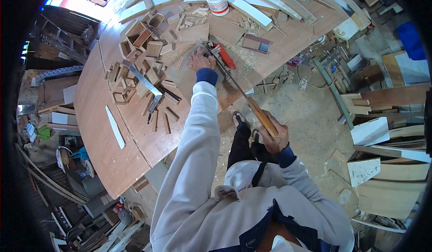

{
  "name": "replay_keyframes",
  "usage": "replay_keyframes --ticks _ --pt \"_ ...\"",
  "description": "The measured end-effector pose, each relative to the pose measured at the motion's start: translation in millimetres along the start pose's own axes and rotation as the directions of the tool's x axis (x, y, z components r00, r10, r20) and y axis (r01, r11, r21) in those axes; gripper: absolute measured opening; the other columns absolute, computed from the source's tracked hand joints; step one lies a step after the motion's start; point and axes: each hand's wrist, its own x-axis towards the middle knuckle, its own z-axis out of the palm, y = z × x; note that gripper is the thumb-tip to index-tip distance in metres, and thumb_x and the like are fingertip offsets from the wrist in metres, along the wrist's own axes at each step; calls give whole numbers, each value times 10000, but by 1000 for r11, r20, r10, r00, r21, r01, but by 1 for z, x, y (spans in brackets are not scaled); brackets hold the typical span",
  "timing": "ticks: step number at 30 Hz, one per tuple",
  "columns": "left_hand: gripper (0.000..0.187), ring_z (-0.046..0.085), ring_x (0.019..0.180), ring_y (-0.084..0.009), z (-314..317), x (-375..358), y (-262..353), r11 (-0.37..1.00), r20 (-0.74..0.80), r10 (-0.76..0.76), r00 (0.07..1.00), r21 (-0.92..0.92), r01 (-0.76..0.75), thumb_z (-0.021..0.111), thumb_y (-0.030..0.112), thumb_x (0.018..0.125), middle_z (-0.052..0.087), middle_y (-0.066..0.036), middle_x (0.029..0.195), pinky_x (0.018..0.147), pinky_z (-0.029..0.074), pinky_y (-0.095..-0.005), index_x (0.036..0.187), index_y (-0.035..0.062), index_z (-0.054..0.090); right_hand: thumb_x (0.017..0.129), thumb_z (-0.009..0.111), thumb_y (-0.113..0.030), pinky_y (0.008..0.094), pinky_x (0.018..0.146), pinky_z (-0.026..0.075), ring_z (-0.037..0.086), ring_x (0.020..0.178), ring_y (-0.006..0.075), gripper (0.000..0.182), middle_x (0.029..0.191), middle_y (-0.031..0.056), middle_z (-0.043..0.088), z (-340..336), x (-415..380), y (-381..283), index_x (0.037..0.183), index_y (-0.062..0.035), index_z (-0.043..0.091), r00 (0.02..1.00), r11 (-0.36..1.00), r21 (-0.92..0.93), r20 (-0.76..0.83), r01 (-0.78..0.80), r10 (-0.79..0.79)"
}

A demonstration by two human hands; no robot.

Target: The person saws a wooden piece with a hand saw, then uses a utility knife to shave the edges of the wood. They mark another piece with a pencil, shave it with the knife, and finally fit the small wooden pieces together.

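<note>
My right hand (273, 134) is closed around the wooden handle of a saw (261, 116). The narrow dark blade, seen almost edge-on, runs up and left from the handle to a red block-like tool (224, 56) on the table. Beside the blade's far end, my left hand (202, 60) rests low over a flat board (185, 77), fingers bent; what they grip is too small to make out. Left of that hand lies a pile of small wooden frames and cut pieces (154, 49). A metal try square (146, 81) lies across some of them.
The wooden table (94, 130) has a rounded edge and a seam. A white tub (218, 3) stands at the back among long strips (252, 13) and shavings. A thin white strip (115, 127) lies at left. Boards (391, 171) are stacked on the right; offcuts litter the floor.
</note>
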Motion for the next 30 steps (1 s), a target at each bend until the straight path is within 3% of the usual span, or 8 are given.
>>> replay_keyframes --ticks 2,5,11,14,17,22,28,30 --pt "455 433 1182 -339 -3 0 7 993 29 -121 992 -7 121 620 225 635 562 -166 1160 1070 226 -456 1070 97 583 841 587 -154 346 616 519 661 729 316 335 932 181 642 -2 -5 -2 1136 -6 535 996 996 -30 -24 90 -90" --pt "457 416 1193 -347 -12 1 12 995 138 -93 986 35 89 625 222 634 548 -161 1174 1064 236 -459 1070 94 578 842 583 -159 353 610 520 659 737 324 331 918 179 645 -3 0 -9 1131 -5 536 998 997 29 0 -65 65" --pt "480 383 1227 -349 -11 -1 9 995 118 -95 988 -7 96 633 207 631 533 -155 1206 1062 242 -454 1095 101 576 841 571 -153 354 626 526 656 715 299 294 920 148 652 0 5 -7 1118 -57 554 994 994 15 32 -106 106" --pt "484 390 1218 -351 -4 -1 7 989 83 -146 986 17 145 630 204 641 517 -151 1230 1052 245 -484 1117 133 576 839 578 -151 355 607 526 651 705 281 285 938 147 649 -3 -4 -1 1107 -55 557 1000 999 -48 -10 10 -11" --pt "485 401 1203 -355 -3 -3 9 987 61 -161 985 20 160 634 207 648 492 -145 1260 1034 248 -525 1128 167 571 845 585 -152 348 624 531 656 750 282 300 994 157 638 2 12 2 1116 -28 548 993 993 -96 98 67 -57" --pt "460 413 1187 -358 6 -3 5 991 3 -132 991 -7 132 640 220 645 484 -125 1270 993 279 -534 1099 179 578 844 579 -143 346 637 530 656 785 302 291 1000 167 629 -1 -2 -6 1101 -10 546 999 996 -79 4 34 -34" --pt "451 433 1155 -359 5 -7 3 993 -43 -117 992 20 118 636 209 626 509 -106 1222 949 311 -528 1073 188 578 849 567 -158 356 679 525 644 860 322 341 997 173 630 14 31 -3 1153 -14 513 988 992 -13 91 -122 123" --pt "460 434 1150 -361 5 -6 5 996 -40 -87 995 2 88 635 207 622 510 -106 1217 941 313 -533 1078 197 576 846 570 -159 361 668 523 644 838 322 332 989 165 631 10 12 1 1143 -19 518 997 997 -36 52 -63 64"
